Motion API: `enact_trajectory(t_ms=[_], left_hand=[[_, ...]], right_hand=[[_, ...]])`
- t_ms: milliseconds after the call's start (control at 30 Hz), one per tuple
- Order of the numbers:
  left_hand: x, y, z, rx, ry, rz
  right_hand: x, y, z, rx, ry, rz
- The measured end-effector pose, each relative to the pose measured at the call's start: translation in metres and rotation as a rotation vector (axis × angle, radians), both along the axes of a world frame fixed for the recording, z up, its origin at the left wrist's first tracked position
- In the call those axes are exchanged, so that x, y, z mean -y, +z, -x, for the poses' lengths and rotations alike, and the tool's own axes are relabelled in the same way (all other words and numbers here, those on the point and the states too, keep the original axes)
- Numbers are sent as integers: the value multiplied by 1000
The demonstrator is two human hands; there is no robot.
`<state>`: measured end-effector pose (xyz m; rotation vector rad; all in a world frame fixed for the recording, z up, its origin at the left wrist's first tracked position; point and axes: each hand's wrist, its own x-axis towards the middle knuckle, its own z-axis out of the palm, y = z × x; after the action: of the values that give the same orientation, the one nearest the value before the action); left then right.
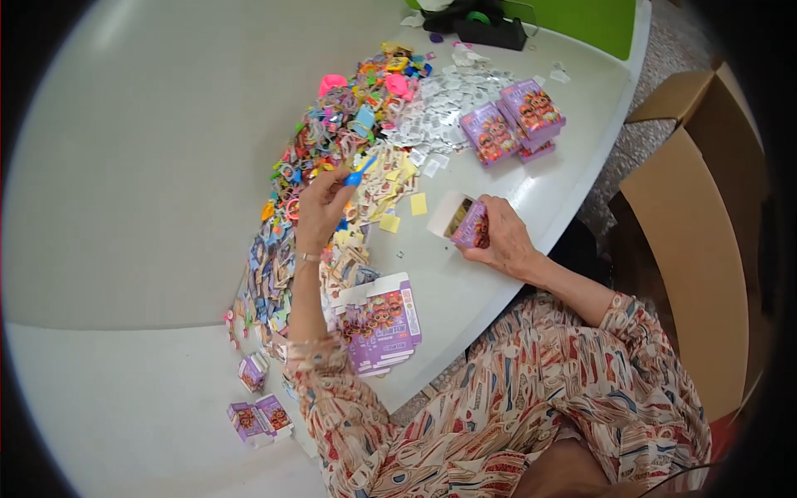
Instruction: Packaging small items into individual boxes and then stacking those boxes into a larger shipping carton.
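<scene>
My left hand (319,209) is above the pile of small trinkets (336,124), pinching a small bright-blue plastic piece (358,172) with a narrow stick-like end. What exactly it is I cannot make out. My right hand (508,239) grips a small purple printed box (471,226) near the table's right edge. The box is tilted, its white flap folded out toward the left, and something yellowish shows inside. Between the hands lie yellow paper cards (418,203) and a heap of printed slips.
Closed purple boxes (533,108) are stacked at the far right, beside scattered silvery-white packets (457,104). Flattened purple cartons (383,324) lie near my left forearm. More small boxes (257,419) sit at lower left. A black tape dispenser (490,31) stands at the back; a large cardboard box (689,224) is on the right.
</scene>
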<state>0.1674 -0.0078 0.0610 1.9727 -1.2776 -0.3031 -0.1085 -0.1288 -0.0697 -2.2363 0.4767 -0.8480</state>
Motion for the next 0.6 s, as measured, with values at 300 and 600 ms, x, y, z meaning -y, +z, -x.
enact_trajectory(t_ms=[300,600], left_hand=[[4,58,131,449,-485,-178],[9,57,132,608,-467,-276]], right_hand=[[-7,1,-1,20,29,8],[-5,2,1,19,24,-38]])
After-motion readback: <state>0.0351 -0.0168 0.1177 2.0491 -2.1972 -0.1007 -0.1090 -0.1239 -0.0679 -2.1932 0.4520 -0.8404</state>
